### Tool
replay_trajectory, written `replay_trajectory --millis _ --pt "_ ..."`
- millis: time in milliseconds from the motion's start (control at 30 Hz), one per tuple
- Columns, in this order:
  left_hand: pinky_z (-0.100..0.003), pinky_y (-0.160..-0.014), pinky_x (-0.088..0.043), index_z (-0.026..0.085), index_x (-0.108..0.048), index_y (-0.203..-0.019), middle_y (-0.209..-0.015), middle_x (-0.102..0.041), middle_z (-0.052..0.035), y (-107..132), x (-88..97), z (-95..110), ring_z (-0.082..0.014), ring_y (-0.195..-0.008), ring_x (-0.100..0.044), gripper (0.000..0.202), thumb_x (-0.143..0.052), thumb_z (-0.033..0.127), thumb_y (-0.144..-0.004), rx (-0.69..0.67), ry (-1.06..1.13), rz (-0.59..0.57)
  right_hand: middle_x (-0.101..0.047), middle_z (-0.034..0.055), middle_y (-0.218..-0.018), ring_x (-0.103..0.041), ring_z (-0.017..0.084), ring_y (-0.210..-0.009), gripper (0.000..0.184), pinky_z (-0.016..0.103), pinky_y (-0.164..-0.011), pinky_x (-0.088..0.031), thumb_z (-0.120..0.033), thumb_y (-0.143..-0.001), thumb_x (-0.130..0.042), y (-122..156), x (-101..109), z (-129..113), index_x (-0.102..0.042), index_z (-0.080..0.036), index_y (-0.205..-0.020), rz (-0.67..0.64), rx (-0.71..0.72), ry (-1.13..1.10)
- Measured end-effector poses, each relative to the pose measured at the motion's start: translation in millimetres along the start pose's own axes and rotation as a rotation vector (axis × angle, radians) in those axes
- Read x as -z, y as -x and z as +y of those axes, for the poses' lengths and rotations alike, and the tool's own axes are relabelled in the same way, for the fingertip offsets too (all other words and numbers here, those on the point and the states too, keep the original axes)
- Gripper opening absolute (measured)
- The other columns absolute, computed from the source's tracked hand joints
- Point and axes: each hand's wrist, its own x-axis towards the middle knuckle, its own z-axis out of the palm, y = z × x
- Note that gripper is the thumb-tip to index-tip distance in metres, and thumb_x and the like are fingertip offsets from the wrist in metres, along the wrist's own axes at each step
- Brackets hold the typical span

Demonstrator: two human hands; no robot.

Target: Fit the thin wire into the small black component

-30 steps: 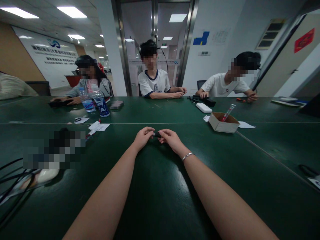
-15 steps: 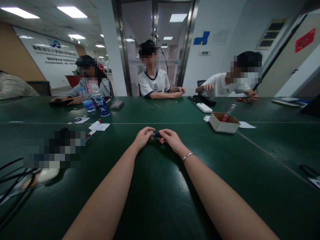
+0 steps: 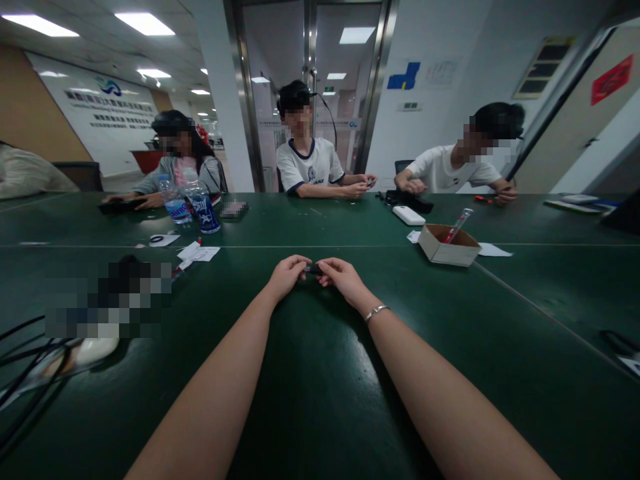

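Note:
Both hands meet over the green table [image 3: 310, 400], in the middle of the view. Between them is a small black USB flash drive [image 3: 314, 269] with a silvery end pointing left. My right hand [image 3: 341, 275] pinches its black body between thumb and fingers. At the silvery end, the fingertips of my left hand [image 3: 290, 273] are closed on it. Fingers partly cover the drive, so its fine detail is too small to tell. A metal bracelet [image 3: 376, 312] circles my right wrist.
An open box [image 3: 450, 253] with a tube in it stands right of my hands. Paper slips [image 3: 199, 253] lie to the left, and black cables [image 3: 30, 360] nearer me. Two bottles [image 3: 203, 207] and a white device [image 3: 409, 215] are farther back. Several people sit opposite.
My hands and the USB flash drive stay almost still. Across the table, the middle person's hands shift slightly, and the person on the right lowers a hand toward a black object.

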Motion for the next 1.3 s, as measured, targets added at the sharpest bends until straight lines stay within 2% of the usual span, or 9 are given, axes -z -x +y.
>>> replay_trajectory --millis 100,233,500,700,900,967,1067,1133,1300 --pt "-0.023 -0.054 -0.036 0.015 -0.064 -0.092 -0.068 -0.058 -0.0007 -0.9 -0.2 -1.0 -0.0115 -0.059 -0.050 0.025 -0.056 0.028 -0.073 -0.008 0.014 0.009 -0.065 0.0025 -0.068 -0.059 0.009 -0.056 0.025 0.018 -0.051 -0.049 -0.034 -0.079 -0.072 0.4 -0.1 -0.4 -0.065 -0.013 -0.090 -0.004 0.000 0.004" --pt "-0.023 -0.053 -0.035 0.014 -0.065 -0.090 -0.067 -0.057 -0.0015 -2.1 -0.2 -3.3 -0.0126 -0.060 -0.050 0.027 -0.052 0.034 -0.076 -0.024 0.003 -0.007 -0.065 0.0024 -0.067 -0.058 0.010 -0.055 0.027 0.018 -0.052 -0.048 -0.036 -0.077 -0.073 0.7 -0.3 -0.5 -0.064 -0.013 -0.089 -0.002 0.003 -0.003" --pt "-0.023 -0.056 -0.035 0.015 -0.064 -0.093 -0.070 -0.056 -0.0013 1.2 0.8 0.5 -0.0121 -0.060 -0.047 0.029 -0.056 0.026 -0.067 -0.049 -0.042 0.006 -0.065 0.0023 -0.068 -0.058 0.010 -0.055 0.031 0.019 -0.052 -0.048 -0.038 -0.075 -0.074 0.1 0.3 0.9 -0.065 -0.013 -0.090 -0.014 0.011 -0.001" --pt "-0.023 -0.052 -0.033 0.014 -0.065 -0.087 -0.055 -0.050 0.0006 -0.5 -0.7 0.1 -0.0119 -0.052 -0.045 0.030 -0.046 0.035 -0.079 -0.018 -0.043 -0.041 -0.063 0.0008 -0.067 -0.058 0.010 -0.055 0.027 0.019 -0.052 -0.049 -0.033 -0.073 -0.076 0.0 -0.3 0.5 -0.065 -0.014 -0.089 -0.003 0.010 -0.020" --pt "-0.023 -0.052 -0.034 0.015 -0.063 -0.095 -0.059 -0.052 0.0020 -1.0 -1.4 -1.3 -0.0108 -0.052 -0.045 0.028 -0.051 0.028 -0.074 -0.006 -0.023 -0.039 -0.062 0.0010 -0.069 -0.058 0.010 -0.058 0.025 0.020 -0.054 -0.049 -0.028 -0.073 -0.075 1.6 0.8 0.4 -0.065 -0.014 -0.091 -0.023 0.012 -0.030" --pt "-0.023 -0.053 -0.034 0.015 -0.063 -0.095 -0.055 -0.049 0.0027 -0.4 -1.2 -1.8 -0.0112 -0.050 -0.044 0.028 -0.047 0.031 -0.079 -0.022 -0.054 -0.051 -0.062 0.0009 -0.074 -0.059 0.011 -0.061 0.025 0.020 -0.055 -0.049 -0.022 -0.071 -0.074 2.9 1.3 -0.7 -0.065 -0.016 -0.093 -0.039 0.034 -0.019" --pt "-0.023 -0.053 -0.034 0.014 -0.063 -0.095 -0.051 -0.047 0.0034 0.4 -0.8 -2.3 -0.0115 -0.050 -0.044 0.029 -0.045 0.032 -0.081 -0.040 -0.075 -0.043 -0.062 0.0030 -0.097 -0.059 0.010 -0.068 0.036 0.020 -0.059 -0.050 -0.012 -0.065 -0.075 4.2 1.8 -2.9 -0.064 -0.019 -0.099 -0.072 0.073 0.018" --pt "-0.023 -0.053 -0.034 0.013 -0.062 -0.096 -0.051 -0.047 0.0036 0.5 -0.4 -2.6 -0.0114 -0.049 -0.044 0.029 -0.045 0.031 -0.082 -0.038 -0.068 -0.034 -0.060 0.0044 -0.106 -0.059 0.010 -0.071 0.042 0.022 -0.062 -0.051 -0.011 -0.065 -0.076 3.9 1.9 -4.1 -0.062 -0.020 -0.104 -0.097 0.069 0.055" --pt "-0.021 -0.053 -0.034 0.012 -0.060 -0.095 -0.051 -0.047 0.0039 -1.1 -0.3 -5.6 -0.0105 -0.049 -0.043 0.026 -0.043 0.025 -0.081 -0.054 -0.077 -0.050 -0.060 0.0013 -0.075 -0.055 0.011 -0.060 0.029 0.023 -0.056 -0.049 -0.026 -0.080 -0.068 1.9 3.1 -5.1 -0.058 -0.016 -0.105 -0.158 -0.013 0.128"
